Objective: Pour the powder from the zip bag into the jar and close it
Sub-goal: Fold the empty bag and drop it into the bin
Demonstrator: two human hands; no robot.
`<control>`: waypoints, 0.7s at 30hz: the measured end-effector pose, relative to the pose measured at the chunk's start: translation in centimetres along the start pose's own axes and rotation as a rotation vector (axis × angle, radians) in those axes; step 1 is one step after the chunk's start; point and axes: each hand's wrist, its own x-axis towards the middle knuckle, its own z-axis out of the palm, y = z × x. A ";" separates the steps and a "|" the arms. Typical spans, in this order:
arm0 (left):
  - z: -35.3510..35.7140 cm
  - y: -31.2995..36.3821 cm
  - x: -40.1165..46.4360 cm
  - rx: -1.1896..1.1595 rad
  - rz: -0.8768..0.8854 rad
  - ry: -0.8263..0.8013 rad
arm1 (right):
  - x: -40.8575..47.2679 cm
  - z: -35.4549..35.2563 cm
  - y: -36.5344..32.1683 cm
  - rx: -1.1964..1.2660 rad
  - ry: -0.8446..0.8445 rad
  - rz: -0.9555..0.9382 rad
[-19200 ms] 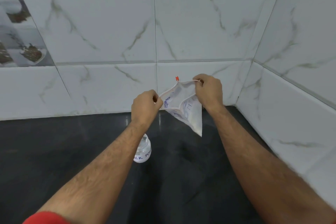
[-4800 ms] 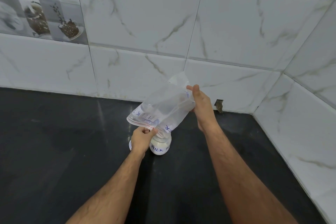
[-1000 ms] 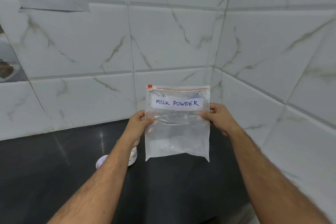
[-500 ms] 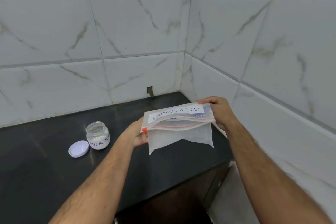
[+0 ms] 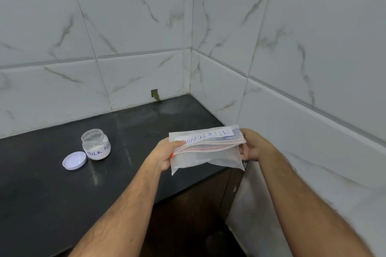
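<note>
White marble-look tiles [image 5: 135, 27] meet in a corner behind the black counter [image 5: 41, 194]. Your left hand [image 5: 165, 153] grips the left end of the zip bag [image 5: 205, 149], thumb on top over the label, fingers curled beneath. Your right hand [image 5: 253, 145] grips the right end, fingers wrapped around the edge. Both forearms extend forward, holding the bag folded and roughly level above the counter's right front edge. The jar [image 5: 95, 144] stands open on the counter well to the left, white powder in its bottom. Its lid [image 5: 74, 160] lies just beside it, to the front left.
</note>
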 end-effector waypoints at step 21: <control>-4.8 -2.6 -0.6 0.116 -0.401 -0.169 | -0.8 2.4 4.3 0.019 0.132 -0.200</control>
